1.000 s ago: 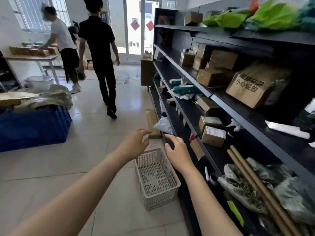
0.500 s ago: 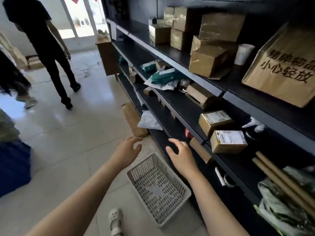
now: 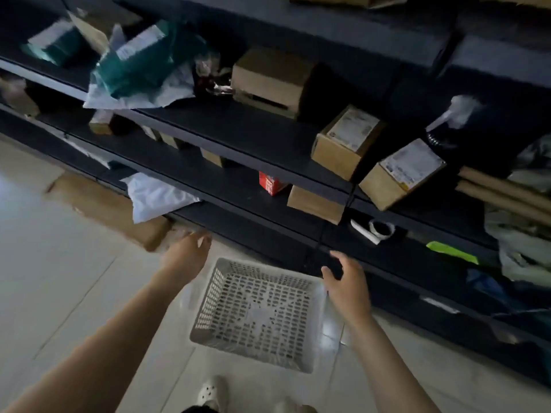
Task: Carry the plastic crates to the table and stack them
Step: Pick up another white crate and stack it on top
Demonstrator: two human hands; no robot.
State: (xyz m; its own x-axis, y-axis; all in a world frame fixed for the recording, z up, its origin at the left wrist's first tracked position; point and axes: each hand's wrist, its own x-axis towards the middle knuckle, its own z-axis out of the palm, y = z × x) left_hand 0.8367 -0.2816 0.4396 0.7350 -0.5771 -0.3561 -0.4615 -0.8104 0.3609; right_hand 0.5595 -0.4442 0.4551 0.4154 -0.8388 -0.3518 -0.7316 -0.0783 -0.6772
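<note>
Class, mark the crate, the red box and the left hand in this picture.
crate [image 3: 259,311], head view, its mesh floor
red box [image 3: 271,183], head view, its front face
left hand [image 3: 186,257], head view, back of the hand

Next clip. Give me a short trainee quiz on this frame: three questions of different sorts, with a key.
1. True or false: the left hand grips the white perforated plastic crate.
2. The crate holds: A) fruit, B) nothing, C) bottles.
3. Which hand is nearer the black metal shelving?
Key: 1. False; it hovers open, apart from the rim. 2. B. 3. The right hand.
</note>
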